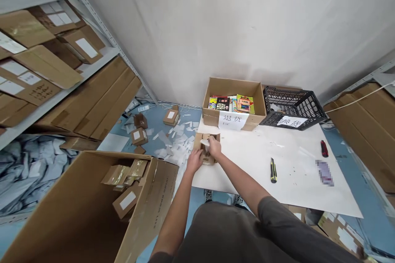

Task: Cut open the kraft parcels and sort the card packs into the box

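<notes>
A small cardboard box (209, 159) with its flaps raised sits at the left end of the white table (243, 164). My left hand (195, 160) grips the near left side of this box, fingers closed at its edge. Over the opening, my right hand (215, 147) is closed on a pale, flat piece (205, 142) that looks like paper or wrapping. Its kind is unclear, and my fingers cover part of it. What lies deeper in the small box cannot be made out.
Behind stand a carton of books (234, 120) and a black plastic crate (296, 109), both with paper signs. A yellow-black utility knife (273, 170) and a red one (324, 148) lie rightward. A large carton (163, 189) holding parcels stands left. Paper scraps (177, 144) litter the floor.
</notes>
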Available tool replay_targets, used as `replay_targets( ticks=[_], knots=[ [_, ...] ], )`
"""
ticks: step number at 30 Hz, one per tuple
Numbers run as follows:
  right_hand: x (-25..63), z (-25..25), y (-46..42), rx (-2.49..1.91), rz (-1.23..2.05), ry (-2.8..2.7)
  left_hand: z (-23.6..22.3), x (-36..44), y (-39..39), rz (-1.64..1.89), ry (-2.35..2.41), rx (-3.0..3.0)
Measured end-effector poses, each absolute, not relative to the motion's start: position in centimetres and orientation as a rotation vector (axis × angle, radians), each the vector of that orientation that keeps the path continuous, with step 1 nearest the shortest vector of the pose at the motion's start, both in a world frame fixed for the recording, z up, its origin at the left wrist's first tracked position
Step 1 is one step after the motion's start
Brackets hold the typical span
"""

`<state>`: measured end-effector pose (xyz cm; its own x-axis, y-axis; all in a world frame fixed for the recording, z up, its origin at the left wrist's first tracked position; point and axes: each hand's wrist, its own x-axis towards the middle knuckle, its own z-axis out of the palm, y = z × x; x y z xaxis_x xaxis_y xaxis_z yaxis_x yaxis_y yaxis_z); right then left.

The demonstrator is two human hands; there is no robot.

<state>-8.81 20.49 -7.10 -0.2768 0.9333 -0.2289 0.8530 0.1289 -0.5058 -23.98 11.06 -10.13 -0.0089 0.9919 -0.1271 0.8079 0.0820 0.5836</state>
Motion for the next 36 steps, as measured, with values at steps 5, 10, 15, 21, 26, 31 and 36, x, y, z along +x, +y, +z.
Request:
replay_targets(
  ticks=[5, 10, 15, 21, 26, 31, 36],
  knots=[
    [-11.1, -9.5, 20.7, -1.790, 0.994, -2.518, -12.2, -24.0, 10.4, 0.286, 1.930, 1.844],
    [-7.3, -10.7, 17.5, -1.661, 0.694, -2.343, -14.3, -25.4, 9.4, 0.328, 1.876, 1.981],
    [-4.0, -14.0, 11.9, -1.699, 0.890, -2.299, -15.4, -25.8, 9.1, 0.451, 1.794, 2.100],
    [-2.9, -14.8, 12.3, -1.618, 0.913, -2.156, -13.0, -25.5, 9.3, 0.368, 1.821, 2.225],
    [1.4, -10.6, 13.3, -1.430, 0.813, -2.141, -9.0, -22.2, 8.6, 0.515, 1.836, 2.441],
    [10.9, -5.6, 10.9, -1.404, 0.537, -2.037, -4.6, -13.0, 8.9, 0.736, 1.731, 2.584],
    [25.5, -2.7, 4.7, -1.550, 0.348, -1.789, -1.6, 2.6, 8.7, 0.850, 1.388, 2.694]
  ],
)
